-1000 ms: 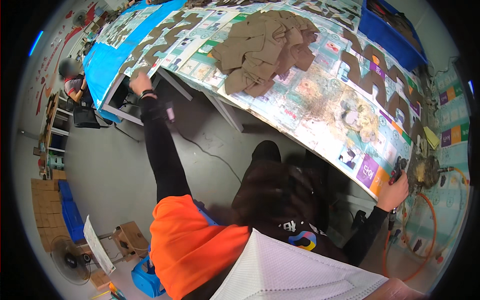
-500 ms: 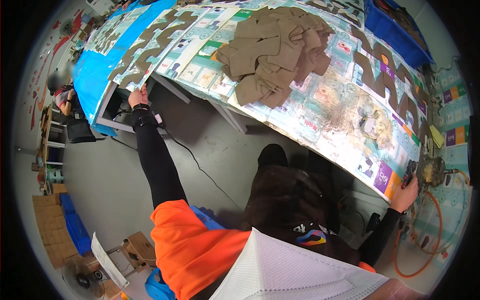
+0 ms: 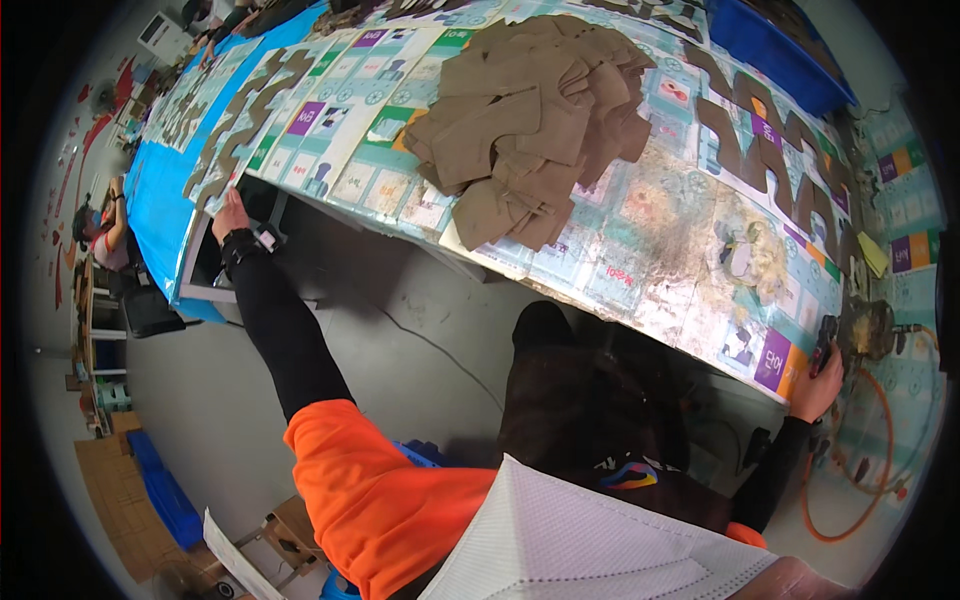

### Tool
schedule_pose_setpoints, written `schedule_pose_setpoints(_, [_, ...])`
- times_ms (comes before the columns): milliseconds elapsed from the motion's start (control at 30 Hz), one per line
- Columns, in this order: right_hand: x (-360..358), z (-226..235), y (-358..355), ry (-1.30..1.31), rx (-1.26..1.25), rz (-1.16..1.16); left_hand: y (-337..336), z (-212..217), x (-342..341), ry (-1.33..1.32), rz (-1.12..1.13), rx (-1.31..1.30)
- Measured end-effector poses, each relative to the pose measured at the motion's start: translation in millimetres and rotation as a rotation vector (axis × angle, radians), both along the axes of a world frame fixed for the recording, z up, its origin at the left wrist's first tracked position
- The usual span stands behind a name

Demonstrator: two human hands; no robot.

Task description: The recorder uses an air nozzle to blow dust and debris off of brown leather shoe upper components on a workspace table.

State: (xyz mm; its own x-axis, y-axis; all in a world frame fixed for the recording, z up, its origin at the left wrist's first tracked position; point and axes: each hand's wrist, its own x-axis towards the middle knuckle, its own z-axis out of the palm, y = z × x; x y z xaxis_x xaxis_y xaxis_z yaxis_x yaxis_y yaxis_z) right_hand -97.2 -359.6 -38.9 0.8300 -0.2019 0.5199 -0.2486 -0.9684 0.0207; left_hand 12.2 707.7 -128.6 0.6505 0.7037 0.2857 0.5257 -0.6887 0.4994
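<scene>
Stretching wide, your hands sit well apart — left hand (image 3: 232,213) resting on the tabletop's (image 3: 640,270) near edge by the brown cut strips (image 3: 240,130), right hand (image 3: 818,385) gripping a dark tool (image 3: 828,335) at the opposite end; the pile of tan fabric pieces (image 3: 530,120) lies between them, farther in.

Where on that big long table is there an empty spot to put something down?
There is bare room on the table between the heap of brown cut pieces and the right hand, though that patch looks stained. Another bare stretch lies left of the heap, toward the left hand. The far right edge is crowded with dark brown shapes.
</scene>
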Motion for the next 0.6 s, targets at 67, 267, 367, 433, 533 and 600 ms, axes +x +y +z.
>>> schedule_pose_setpoints(67, [7.5,-8.8,1.5,-0.026,0.024,0.045,5.7,26.8,-14.8,-0.384,-0.079,-0.39])
schedule_pose_setpoints(267, [1.2,-5.1,0.3,-0.038,0.047,0.052,-45.7,42.3,-2.5,-0.829,-0.316,-1.039])
schedule_pose_setpoints(367, [8.5,2.8,20.8,-0.121,0.049,0.078,-116.2,54.8,-1.3,-0.674,-0.498,-1.028])
schedule_pose_setpoints(433, [15.0,6.6,28.6,-0.135,0.07,0.11,-200.1,95.8,-1.3,-0.516,-0.414,-0.831])
schedule_pose_setpoints(533, [18.6,5.4,29.3,-0.099,0.071,0.108,-308.8,164.7,-6.8,-0.414,-0.552,-0.663])
schedule_pose_setpoints(600, [12.3,6.1,24.4,-0.08,0.049,0.054,-393.8,193.9,-0.6,-0.334,-0.792,-0.762])
